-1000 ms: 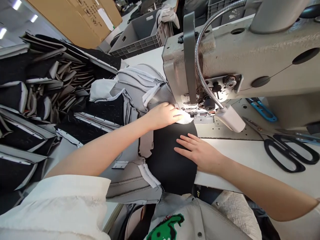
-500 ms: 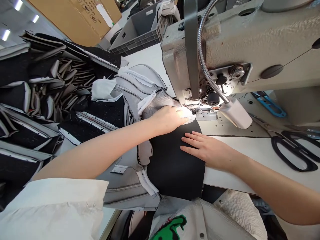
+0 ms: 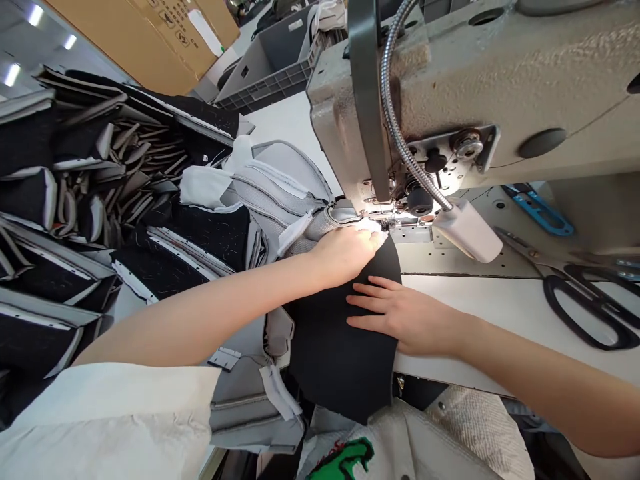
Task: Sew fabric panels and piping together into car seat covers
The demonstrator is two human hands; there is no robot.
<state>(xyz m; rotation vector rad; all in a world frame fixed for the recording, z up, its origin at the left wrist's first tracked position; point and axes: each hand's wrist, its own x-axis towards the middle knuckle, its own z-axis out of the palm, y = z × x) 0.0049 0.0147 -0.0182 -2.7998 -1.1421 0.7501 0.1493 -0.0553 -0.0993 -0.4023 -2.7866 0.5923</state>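
Observation:
Under the lit needle area of a sewing machine (image 3: 350,113) lies a black fabric panel (image 3: 340,360), joined with a grey mesh piece (image 3: 280,177) that has white edging. My left hand (image 3: 347,253) is closed on the edge of the mesh piece, close to the presser foot, its fingertips partly lost in the glare. Flat on the black panel rests my right hand (image 3: 400,310), fingers spread and nothing gripped. More of the grey mesh hangs down to the left of the panel, partly hidden by my left forearm.
Stacked black and grey padded pieces (image 3: 135,167) fill the left side. Large black-handled scissors (image 3: 590,300) and blue thread snips (image 3: 540,210) lie on the right. A white lamp head (image 3: 467,230) hangs near the needle. Behind stand a grey crate (image 3: 270,83) and a cardboard box (image 3: 145,40).
The black panel has turned slightly and its lower edge has come nearer to me. My right hand has slid a little left and down with it; my left hand stays near the needle.

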